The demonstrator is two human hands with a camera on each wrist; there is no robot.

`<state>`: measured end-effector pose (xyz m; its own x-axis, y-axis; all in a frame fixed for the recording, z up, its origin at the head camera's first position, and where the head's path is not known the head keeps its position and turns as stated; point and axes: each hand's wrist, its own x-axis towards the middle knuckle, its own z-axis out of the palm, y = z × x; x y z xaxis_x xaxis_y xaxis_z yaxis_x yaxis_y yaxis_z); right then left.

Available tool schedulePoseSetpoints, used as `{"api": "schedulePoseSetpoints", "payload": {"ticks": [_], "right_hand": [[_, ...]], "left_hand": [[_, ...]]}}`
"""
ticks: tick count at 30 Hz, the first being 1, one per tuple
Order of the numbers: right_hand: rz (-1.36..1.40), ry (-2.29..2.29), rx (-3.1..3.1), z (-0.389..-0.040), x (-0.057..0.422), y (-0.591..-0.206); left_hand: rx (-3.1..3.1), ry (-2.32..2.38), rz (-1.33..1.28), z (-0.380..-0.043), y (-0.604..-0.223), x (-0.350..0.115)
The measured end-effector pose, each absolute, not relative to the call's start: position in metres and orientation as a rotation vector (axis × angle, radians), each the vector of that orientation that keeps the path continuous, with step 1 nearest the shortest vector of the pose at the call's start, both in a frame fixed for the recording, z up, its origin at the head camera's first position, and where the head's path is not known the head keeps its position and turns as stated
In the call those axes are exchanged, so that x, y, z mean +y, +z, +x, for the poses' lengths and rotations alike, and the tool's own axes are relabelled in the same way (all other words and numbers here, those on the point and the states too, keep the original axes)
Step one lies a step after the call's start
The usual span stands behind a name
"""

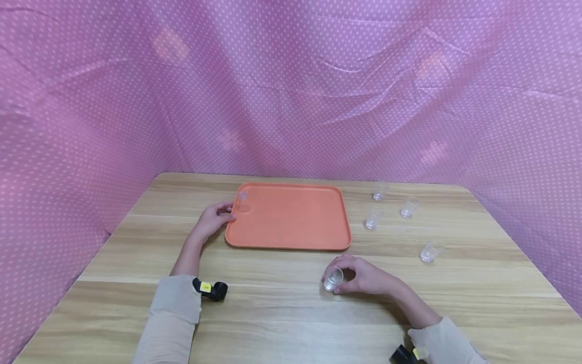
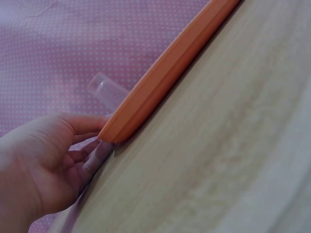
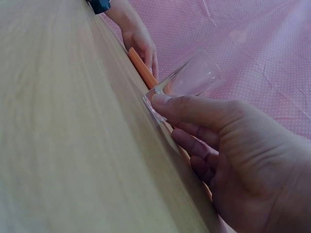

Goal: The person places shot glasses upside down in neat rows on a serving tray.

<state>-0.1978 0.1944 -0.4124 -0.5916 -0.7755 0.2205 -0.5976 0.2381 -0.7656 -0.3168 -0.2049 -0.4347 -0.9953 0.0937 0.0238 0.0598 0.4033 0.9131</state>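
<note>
At the left end of the orange tray [image 1: 291, 217], my left hand [image 1: 213, 220] holds the rim. The left wrist view shows that hand [image 2: 53, 165] with its fingers at the tray's corner. A clear glass [image 1: 243, 201] stands on the tray close by, showing above the rim in that view. In front of the tray, my right hand [image 1: 364, 275] grips another clear shot glass [image 1: 333, 279] low on its side. The right wrist view shows the thumb of that hand [image 3: 243, 145] near the thick base of the glass [image 3: 194, 75], which is close over the table.
Several more clear glasses are spread to the right of the tray, among them a far glass [image 1: 378, 192], a glass [image 1: 409, 208] beside it and a nearer glass [image 1: 430, 252]. Pink dotted cloth [image 1: 291, 101] hangs behind the wooden table [image 1: 273, 313].
</note>
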Motion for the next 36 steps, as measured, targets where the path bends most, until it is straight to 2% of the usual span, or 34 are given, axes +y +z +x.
{"api": "schedulePoseSetpoints", "payload": {"ticks": [8,15,23,30,36], "right_hand": [[-1.197,-1.268,2.335,-0.195,0.195,-0.409],[-1.053,-1.25,2.347,-0.205,0.2,-0.428],[-1.018,-1.343,2.287,-0.207,0.201,-0.429],[-0.872,-1.355,2.321,-0.203,0.197,-0.417],[-0.922,-1.333,2.423,-0.197,0.185,-0.381]], "left_hand": [[2.61,1.687,0.144,-0.317,-0.435,-0.204],[2.614,1.686,0.158,-0.317,-0.434,-0.204],[2.601,1.675,0.133,-0.317,-0.434,-0.204],[2.608,1.67,0.184,-0.314,-0.434,-0.204],[2.619,1.675,0.188,-0.312,-0.434,-0.204]]}}
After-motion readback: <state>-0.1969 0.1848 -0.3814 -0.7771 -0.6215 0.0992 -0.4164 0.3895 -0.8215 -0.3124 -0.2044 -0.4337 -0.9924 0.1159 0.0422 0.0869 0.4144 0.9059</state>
